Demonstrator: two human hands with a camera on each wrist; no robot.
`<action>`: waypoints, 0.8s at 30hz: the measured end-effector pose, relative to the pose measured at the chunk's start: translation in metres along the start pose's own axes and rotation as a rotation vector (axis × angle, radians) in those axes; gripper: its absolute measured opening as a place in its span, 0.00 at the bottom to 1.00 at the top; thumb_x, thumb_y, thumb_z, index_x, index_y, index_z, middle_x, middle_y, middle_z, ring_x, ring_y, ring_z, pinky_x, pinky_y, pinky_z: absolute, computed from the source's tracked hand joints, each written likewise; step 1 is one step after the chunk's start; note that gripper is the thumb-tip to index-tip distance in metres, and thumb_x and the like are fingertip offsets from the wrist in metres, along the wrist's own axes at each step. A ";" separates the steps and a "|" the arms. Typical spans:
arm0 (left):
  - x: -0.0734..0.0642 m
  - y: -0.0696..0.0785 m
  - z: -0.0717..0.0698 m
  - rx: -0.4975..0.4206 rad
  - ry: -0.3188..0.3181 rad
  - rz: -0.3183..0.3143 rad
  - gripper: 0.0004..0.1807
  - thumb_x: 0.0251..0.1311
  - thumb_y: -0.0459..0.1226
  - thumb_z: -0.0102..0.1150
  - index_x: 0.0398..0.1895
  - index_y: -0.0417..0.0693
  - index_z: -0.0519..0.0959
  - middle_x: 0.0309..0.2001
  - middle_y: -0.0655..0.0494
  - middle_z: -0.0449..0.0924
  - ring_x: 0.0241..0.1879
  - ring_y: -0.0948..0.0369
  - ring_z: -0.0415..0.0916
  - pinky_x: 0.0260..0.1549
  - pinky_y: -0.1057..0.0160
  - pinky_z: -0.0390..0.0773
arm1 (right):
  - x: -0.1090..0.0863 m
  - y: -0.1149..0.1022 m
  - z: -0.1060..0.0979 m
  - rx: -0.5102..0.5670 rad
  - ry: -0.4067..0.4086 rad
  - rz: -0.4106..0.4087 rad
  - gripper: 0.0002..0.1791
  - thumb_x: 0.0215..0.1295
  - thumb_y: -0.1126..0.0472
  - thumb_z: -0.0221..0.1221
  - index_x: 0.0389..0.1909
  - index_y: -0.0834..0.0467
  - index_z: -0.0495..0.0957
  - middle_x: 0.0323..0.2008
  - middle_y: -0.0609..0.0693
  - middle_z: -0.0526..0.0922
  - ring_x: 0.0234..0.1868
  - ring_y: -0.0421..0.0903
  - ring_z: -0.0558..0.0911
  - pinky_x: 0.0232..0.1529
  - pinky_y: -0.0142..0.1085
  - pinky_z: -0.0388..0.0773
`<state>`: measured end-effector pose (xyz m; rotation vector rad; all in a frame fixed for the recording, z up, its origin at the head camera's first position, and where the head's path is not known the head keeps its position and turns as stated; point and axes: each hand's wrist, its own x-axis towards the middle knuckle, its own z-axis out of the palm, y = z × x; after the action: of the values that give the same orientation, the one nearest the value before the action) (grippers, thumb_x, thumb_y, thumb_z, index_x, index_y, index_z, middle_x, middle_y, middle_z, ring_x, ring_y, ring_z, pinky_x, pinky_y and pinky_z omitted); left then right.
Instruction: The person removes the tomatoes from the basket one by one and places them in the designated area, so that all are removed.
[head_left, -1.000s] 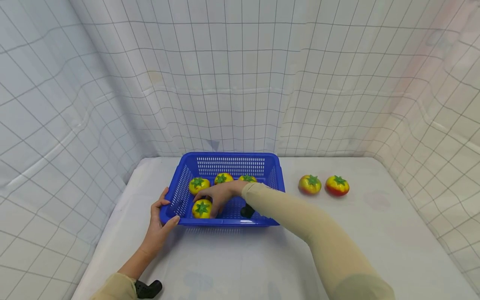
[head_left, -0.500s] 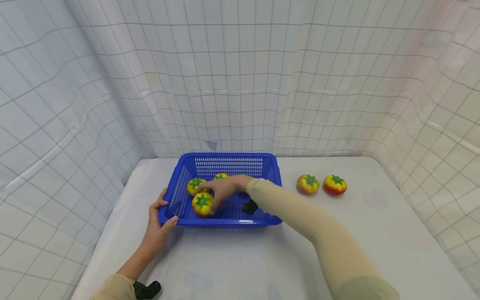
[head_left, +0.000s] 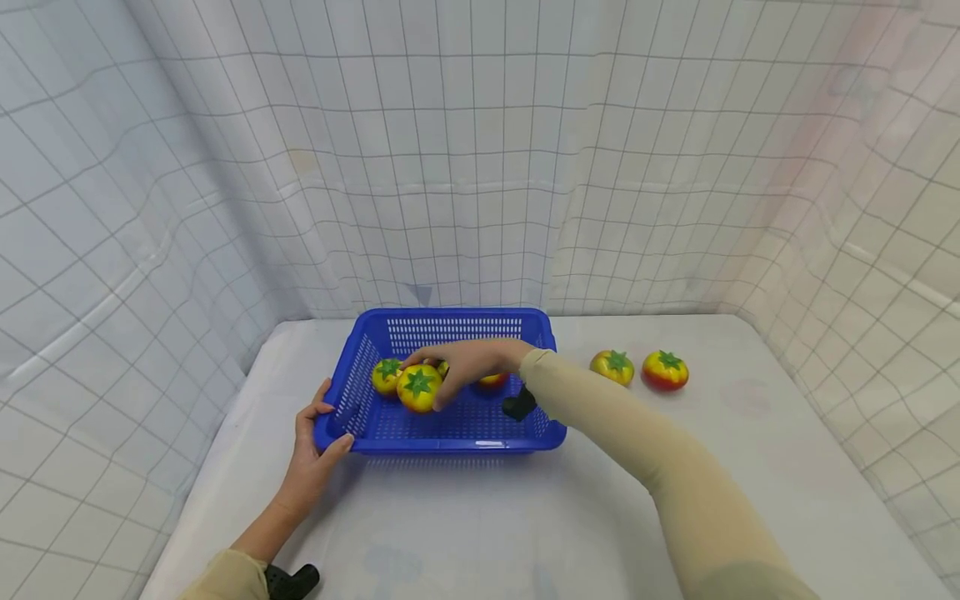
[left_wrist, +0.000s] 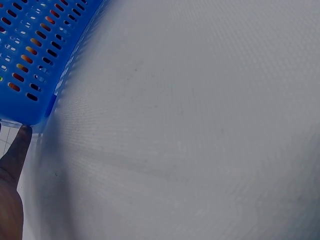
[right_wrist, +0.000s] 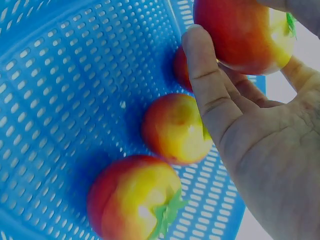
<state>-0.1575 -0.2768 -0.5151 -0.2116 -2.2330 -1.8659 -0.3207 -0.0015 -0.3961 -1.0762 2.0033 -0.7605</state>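
Observation:
My right hand (head_left: 472,360) holds a red-and-yellow toy tomato (head_left: 418,388) with a green star-shaped top over the inside of a blue plastic basket (head_left: 450,445). In the right wrist view, fingers and thumb span that tomato, above the basket floor. Another tomato (head_left: 386,377) lies at the basket's left, and one more (head_left: 491,382) shows under my right wrist. A further tomato (right_wrist: 175,129) in the basket is mostly hidden by the hand in the head view. My left hand (head_left: 309,458) grips the basket's near left corner, thumb on the front rim, fingers along the left side.
Two more toy tomatoes, a yellower one (head_left: 612,367) and a redder one (head_left: 665,370), lie on the white-covered table (head_left: 465,525) right of the basket. Gridded white curtains (head_left: 450,167) enclose the back and sides. Dark wrist devices show at both sleeves.
My right hand has lifted the tomato from the basket's near left part and carried it slightly right and away from me. The left hand keeps its grip on the corner.

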 end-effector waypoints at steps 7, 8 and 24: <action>0.000 0.001 0.000 -0.017 -0.004 0.008 0.25 0.71 0.27 0.51 0.61 0.49 0.51 0.83 0.58 0.35 0.79 0.42 0.31 0.58 0.81 0.62 | -0.022 0.005 -0.013 0.044 0.032 -0.025 0.43 0.56 0.51 0.71 0.73 0.33 0.66 0.64 0.43 0.70 0.62 0.49 0.71 0.60 0.43 0.73; 0.000 0.001 0.000 -0.014 -0.005 0.007 0.25 0.71 0.27 0.51 0.61 0.49 0.51 0.83 0.58 0.35 0.79 0.41 0.31 0.58 0.81 0.62 | -0.025 0.005 -0.015 0.047 0.042 -0.022 0.42 0.56 0.51 0.71 0.73 0.32 0.66 0.64 0.43 0.69 0.62 0.49 0.71 0.60 0.43 0.73; 0.001 -0.004 -0.002 -0.008 -0.011 -0.010 0.25 0.71 0.28 0.50 0.62 0.53 0.52 0.83 0.62 0.35 0.79 0.43 0.32 0.58 0.81 0.63 | -0.073 0.019 -0.042 0.123 0.179 0.022 0.45 0.55 0.52 0.71 0.74 0.32 0.63 0.69 0.46 0.65 0.65 0.48 0.70 0.61 0.46 0.75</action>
<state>-0.1591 -0.2795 -0.5185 -0.2129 -2.2378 -1.8835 -0.3345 0.0769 -0.3640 -0.9414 2.0830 -0.9847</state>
